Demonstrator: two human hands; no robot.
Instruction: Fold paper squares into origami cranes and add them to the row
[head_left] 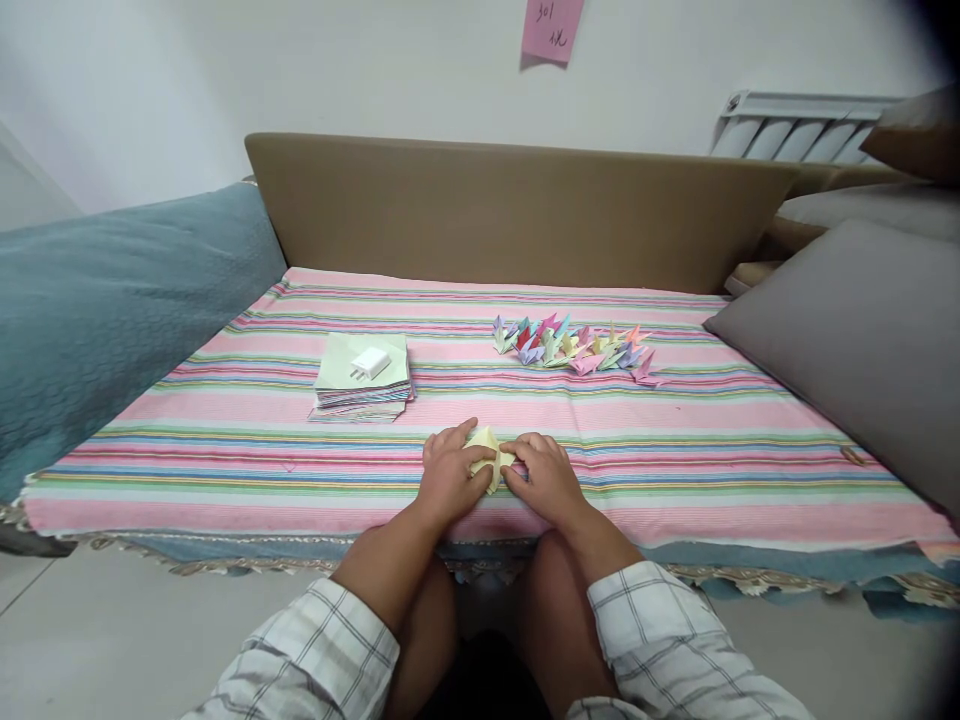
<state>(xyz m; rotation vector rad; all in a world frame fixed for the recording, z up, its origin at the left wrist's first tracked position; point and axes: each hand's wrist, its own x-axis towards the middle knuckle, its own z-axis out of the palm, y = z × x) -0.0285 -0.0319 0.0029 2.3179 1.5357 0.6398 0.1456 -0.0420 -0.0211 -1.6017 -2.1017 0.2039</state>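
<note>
A small pale yellow piece of folded paper (486, 438) lies low over the striped cloth, between my two hands. My left hand (454, 470) grips its left side, thumb and forefinger bent onto it. On the right side, my right hand (546, 474) pinches the paper with thumb and forefinger. My fingers cover part of the folds. Beyond my hands to the right sits a group of several folded paper cranes (555, 345) in many colours. To the left is a stack of square paper sheets (334, 375), with a white plug adapter (370, 363) on top.
The striped cloth (225, 430) covers the sofa seat. A brown backrest (510, 215) rises behind it. A blue-covered armrest (135, 300) bounds the left, and a grey cushion (862, 340) the right. A pink note (552, 30) hangs on the wall.
</note>
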